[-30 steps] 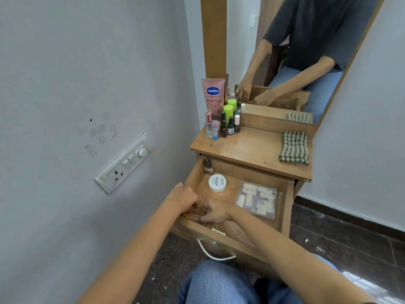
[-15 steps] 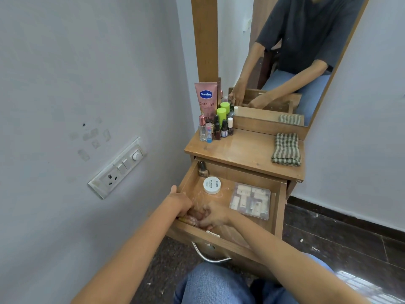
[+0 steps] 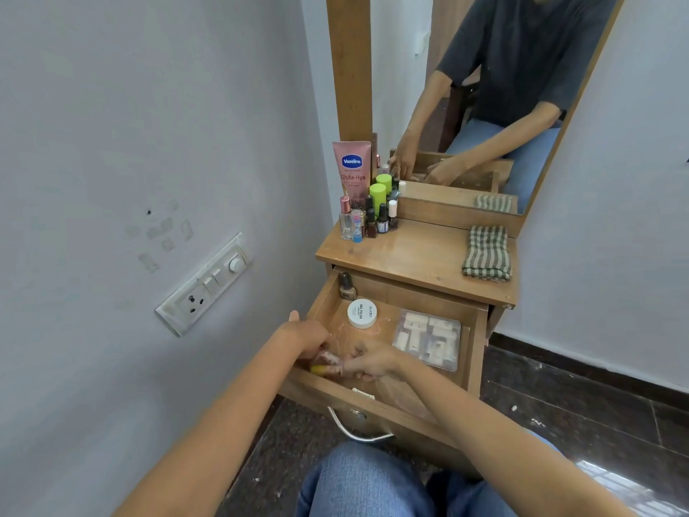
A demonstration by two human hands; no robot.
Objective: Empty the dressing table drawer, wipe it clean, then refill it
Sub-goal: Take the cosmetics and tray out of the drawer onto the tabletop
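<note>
The wooden drawer of the dressing table is pulled open. Inside lie a white round jar, a dark nail polish bottle at the back left and a clear packet of beige tubes. My left hand and my right hand meet in the near left corner. Both have their fingers curled on a small yellow and pink speckled item, which they partly hide. A folded green checked cloth rests on the tabletop.
A pink Vaseline tube and several small bottles stand at the tabletop's back left, before the mirror. A switchboard sits on the wall close to the left. The drawer's metal handle hangs above my knee.
Both hands have stayed in the drawer's near left corner, fingers working closer together. A yellow bit of the small item now shows under my left hand.
</note>
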